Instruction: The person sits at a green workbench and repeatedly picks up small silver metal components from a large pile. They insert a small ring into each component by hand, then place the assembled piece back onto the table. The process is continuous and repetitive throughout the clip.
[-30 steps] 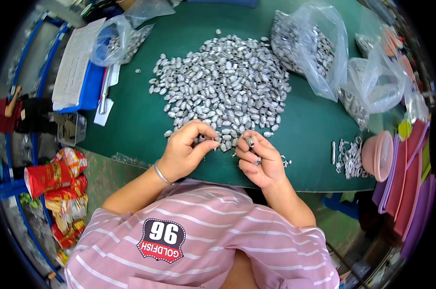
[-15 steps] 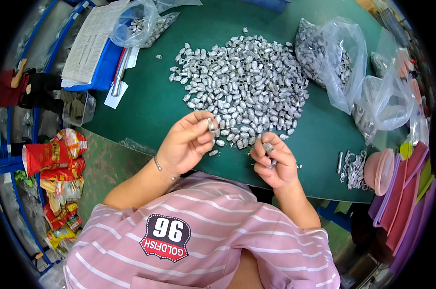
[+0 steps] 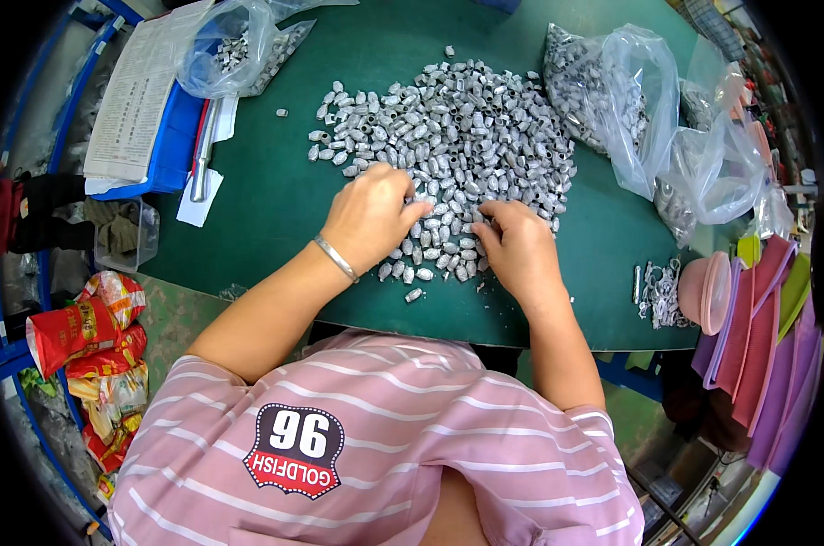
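Note:
A broad pile of small grey barrel-shaped metal pieces (image 3: 457,136), some with holes showing, lies on the green table (image 3: 266,218). At its near left side my left hand (image 3: 371,214) rests with curled fingers down among the pieces and the thumb pointing right. My right hand (image 3: 523,246) is at the near right side, thumb and forefinger bent in toward the pieces. Whatever the fingertips of either hand grip is hidden beneath them. One loose metal piece (image 3: 415,295) lies apart, near the table's front edge.
Clear bags of metal parts stand at far left (image 3: 276,55) and far right (image 3: 585,86). A blue tray (image 3: 171,136) with papers and a metal rod (image 3: 203,155) are on the left. Small silvery parts (image 3: 662,296) lie beside a pink container (image 3: 703,291) at right.
Both hands have moved forward from the table's front edge onto the pile and turned backs up. The metal pieces visible in their fingers earlier are no longer seen there.

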{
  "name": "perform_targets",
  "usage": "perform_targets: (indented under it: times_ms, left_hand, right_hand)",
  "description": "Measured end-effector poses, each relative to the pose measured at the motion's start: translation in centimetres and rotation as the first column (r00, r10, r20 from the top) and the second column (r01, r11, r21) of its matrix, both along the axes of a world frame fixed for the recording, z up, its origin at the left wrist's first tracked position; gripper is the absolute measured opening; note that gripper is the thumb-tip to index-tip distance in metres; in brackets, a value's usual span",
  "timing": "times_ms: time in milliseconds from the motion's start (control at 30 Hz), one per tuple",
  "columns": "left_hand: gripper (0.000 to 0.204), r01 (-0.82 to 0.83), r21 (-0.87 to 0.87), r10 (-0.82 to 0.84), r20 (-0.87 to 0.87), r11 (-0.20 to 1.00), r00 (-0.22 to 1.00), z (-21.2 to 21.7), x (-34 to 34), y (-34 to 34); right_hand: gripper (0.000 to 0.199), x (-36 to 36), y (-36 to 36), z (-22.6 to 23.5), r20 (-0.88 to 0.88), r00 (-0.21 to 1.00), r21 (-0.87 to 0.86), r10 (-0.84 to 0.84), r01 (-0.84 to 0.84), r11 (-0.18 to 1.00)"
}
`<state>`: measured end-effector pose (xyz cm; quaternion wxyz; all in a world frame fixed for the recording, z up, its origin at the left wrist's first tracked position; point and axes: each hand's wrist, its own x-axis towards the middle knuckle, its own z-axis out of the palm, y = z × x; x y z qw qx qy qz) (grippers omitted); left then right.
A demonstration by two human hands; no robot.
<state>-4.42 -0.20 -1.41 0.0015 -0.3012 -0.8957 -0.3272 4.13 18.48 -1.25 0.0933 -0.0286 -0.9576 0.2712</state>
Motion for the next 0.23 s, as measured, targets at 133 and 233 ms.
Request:
perform_targets:
  times_ms: [133,233]
  left_hand:
    - [0.019,0.048,0.054,-0.052,0.078,0.997,0.996,-0.36,0.37,-0.13]
    - [0.019,0.108,0.17,-0.139,0.179,0.979,0.974,-0.87,0.4,-0.42]
  right_hand:
    - [0.017,0.48,-0.17,0.35,0.128,0.991,-0.212,-0.023,0.05,0.976]
    - [0.015,1.07,-0.34,0.64,0.132,0.991,-0.36,0.012,0.036,0.932]
